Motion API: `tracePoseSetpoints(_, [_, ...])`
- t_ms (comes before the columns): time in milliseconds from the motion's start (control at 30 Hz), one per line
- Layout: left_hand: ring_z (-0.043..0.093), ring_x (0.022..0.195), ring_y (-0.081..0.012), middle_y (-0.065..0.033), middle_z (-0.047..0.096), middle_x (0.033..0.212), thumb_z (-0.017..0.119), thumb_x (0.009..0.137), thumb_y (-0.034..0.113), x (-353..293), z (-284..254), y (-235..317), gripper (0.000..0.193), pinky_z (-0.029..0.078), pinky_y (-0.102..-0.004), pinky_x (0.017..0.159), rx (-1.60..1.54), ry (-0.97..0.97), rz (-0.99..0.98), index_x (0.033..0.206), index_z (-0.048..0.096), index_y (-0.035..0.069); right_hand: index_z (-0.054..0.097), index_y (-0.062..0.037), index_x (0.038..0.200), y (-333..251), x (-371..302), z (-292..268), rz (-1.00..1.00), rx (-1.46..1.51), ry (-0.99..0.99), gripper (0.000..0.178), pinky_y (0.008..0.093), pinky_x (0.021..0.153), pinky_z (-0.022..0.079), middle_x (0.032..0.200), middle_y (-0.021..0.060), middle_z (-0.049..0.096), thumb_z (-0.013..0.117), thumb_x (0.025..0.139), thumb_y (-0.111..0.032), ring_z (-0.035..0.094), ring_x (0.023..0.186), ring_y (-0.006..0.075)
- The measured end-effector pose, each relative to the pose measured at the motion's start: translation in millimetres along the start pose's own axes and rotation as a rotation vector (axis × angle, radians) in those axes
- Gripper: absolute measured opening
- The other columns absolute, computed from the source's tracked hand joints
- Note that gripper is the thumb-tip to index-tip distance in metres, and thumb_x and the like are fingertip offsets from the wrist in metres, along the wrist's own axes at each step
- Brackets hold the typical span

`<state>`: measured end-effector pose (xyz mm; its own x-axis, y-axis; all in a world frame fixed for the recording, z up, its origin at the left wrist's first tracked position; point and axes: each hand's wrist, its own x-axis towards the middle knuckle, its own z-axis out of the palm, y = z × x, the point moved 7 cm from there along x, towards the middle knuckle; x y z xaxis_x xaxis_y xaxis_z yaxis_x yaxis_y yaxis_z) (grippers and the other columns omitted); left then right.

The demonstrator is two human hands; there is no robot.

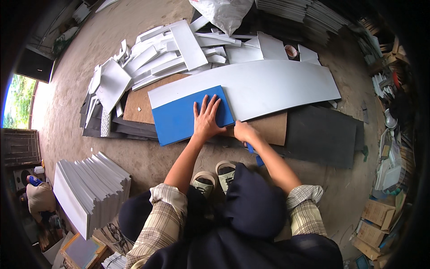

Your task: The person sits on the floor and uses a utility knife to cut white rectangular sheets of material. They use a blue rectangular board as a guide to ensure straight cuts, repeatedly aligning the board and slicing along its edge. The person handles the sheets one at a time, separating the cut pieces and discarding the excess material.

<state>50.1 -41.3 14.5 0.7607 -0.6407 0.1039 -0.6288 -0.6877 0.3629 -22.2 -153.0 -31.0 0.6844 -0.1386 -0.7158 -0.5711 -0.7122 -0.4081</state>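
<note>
My left hand (208,119) lies flat with spread fingers on a blue rectangular board (179,112), pressing it down. The blue board rests on a long white sheet (277,87) whose far edge curves. At the blue board's near right corner, my right hand (246,133) is closed in a fist around a blue-handled tool (249,147). Only a bit of the handle shows below the fist; the tool's working end is hidden. Under the white sheet are a brown board (268,127) and dark grey sheets (320,136).
White offcuts (152,58) heap up beyond the boards, with a roll of tape (291,51) and a white sack (224,13) farther back. A stack of white sheets (92,190) stands at the near left. Cardboard boxes (376,217) line the right side.
</note>
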Motion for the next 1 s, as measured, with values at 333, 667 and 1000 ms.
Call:
tracePoseSetpoints(333, [0.025,0.129,-0.0251,-0.0098,0.032,0.137,0.067,0.066,0.051,-20,-29,-43,0.081,0.007,-0.0517,0.105,-0.143,0.237,-0.289,0.129,0.036,0.009,0.047,0.0082,0.093,8,-35,-27,-0.199,0.214,0.174,0.036,0.0458,0.055,0.047,0.071,0.0256,0.059,0.043,0.087,-0.027,0.060,0.062,0.0373])
tracePoseSetpoints(667, [0.037,0.112,-0.0340,-0.0181,0.039,0.120,0.063,0.076,0.040,-122,-45,-157,0.066,0.031,-0.0477,0.092,-0.041,0.279,-1.141,0.125,0.040,0.003,0.044,0.0022,0.095,-32,21,-51,-0.368,0.213,0.692,0.033,0.0421,0.072,0.044,0.092,0.0200,0.051,0.065,0.072,-0.007,0.054,0.085,0.0354])
tracePoseSetpoints(1000, [0.041,0.105,-0.0359,-0.0214,0.042,0.112,0.065,0.075,0.039,-78,-48,-192,0.063,0.034,-0.0428,0.091,-0.082,0.395,-0.942,0.122,0.044,0.002,0.045,0.0005,0.091,-37,70,-75,-0.384,0.493,0.705,0.028,0.0313,0.065,0.049,0.080,0.0105,0.061,0.065,0.071,0.000,0.061,0.071,0.0212])
